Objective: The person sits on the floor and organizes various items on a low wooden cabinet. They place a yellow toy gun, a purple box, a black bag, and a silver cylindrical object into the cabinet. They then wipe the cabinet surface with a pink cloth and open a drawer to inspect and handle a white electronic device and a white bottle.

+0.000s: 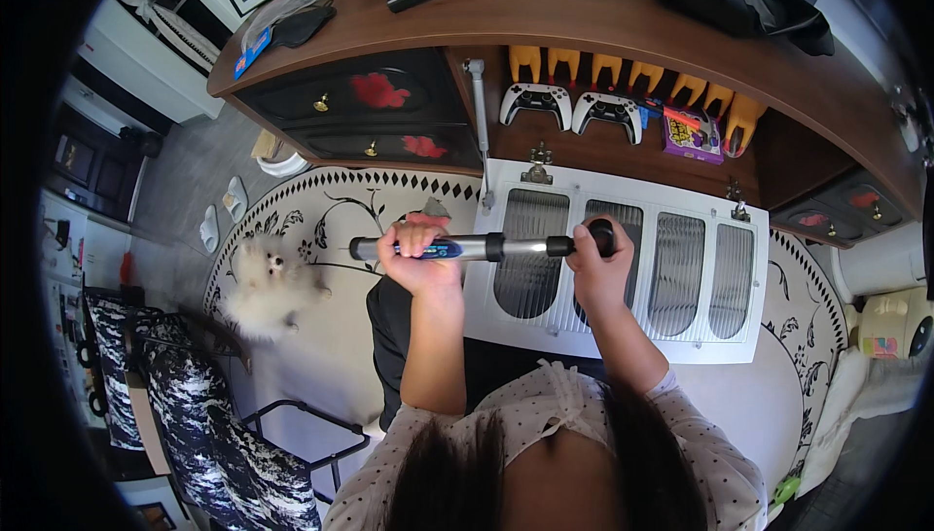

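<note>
My left hand [414,257] is wrapped around the silver barrel of a hand pump [481,247], held level in front of me. A thin needle-like tip sticks out of its left end. My right hand [602,261] grips the round black knob at the other end. The shiny rod between barrel and knob is partly drawn out. Under the pump lies the lowered white flap door [620,345] of the cabinet, with ribbed glass panels. Behind my left hand shows a red and grey thing [435,210], mostly hidden.
Two game controllers [536,104], a purple box [689,137] and several yellow rubber-chicken-like toys [606,68] sit in the brown cabinet [467,28]. A metal strut [479,108] joins the flap. A fluffy pale dog [270,290] is on the rug at left, near a patterned chair [197,385].
</note>
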### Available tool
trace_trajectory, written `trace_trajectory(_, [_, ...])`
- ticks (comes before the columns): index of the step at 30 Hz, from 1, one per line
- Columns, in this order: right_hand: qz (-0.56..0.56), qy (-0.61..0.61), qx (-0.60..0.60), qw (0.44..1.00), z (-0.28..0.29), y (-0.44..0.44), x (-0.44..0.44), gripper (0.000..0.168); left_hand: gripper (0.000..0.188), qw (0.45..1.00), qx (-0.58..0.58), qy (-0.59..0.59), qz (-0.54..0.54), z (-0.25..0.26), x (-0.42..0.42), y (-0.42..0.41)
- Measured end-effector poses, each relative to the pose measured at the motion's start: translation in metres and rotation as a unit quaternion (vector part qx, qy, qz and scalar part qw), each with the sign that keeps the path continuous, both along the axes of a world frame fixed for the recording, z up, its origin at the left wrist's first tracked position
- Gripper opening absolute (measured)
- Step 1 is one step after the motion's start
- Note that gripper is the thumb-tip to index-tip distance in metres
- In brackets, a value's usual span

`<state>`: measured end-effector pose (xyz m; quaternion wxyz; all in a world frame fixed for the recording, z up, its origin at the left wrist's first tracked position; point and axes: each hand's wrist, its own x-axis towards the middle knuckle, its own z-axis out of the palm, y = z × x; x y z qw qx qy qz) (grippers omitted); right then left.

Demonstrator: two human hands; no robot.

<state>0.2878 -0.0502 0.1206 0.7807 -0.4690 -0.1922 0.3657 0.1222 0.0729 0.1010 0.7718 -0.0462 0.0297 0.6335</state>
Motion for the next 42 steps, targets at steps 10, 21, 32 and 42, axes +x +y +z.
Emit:
trace_trajectory(10, [-0.011, 0.023, -0.005, 1.0, -0.005, 0.001, 0.039, 0.013, 0.029, 0.998, 0.046, 0.033, 0.028, -0.003, -0.039, 0.021])
trace_trajectory(21, [0.009, -0.13, -0.031, 0.991, -0.006, 0.003, 0.027, 0.012, 0.026, 1.0, 0.015, 0.002, -0.013, 0.006, -0.022, 0.026])
trace_trajectory(32, [0.022, -0.088, -0.013, 0.996, -0.017, 0.008, -0.02, 0.016, 0.019, 1.0, 0.017, 0.019, -0.007, -0.003, 0.0, -0.009])
trace_trajectory(42, [0.079, 0.093, 0.05, 0.991, -0.033, -0.028, 0.027, 0.007, 0.022, 0.997, 0.04, 0.065, -0.024, 0.01, -0.031, 0.017])
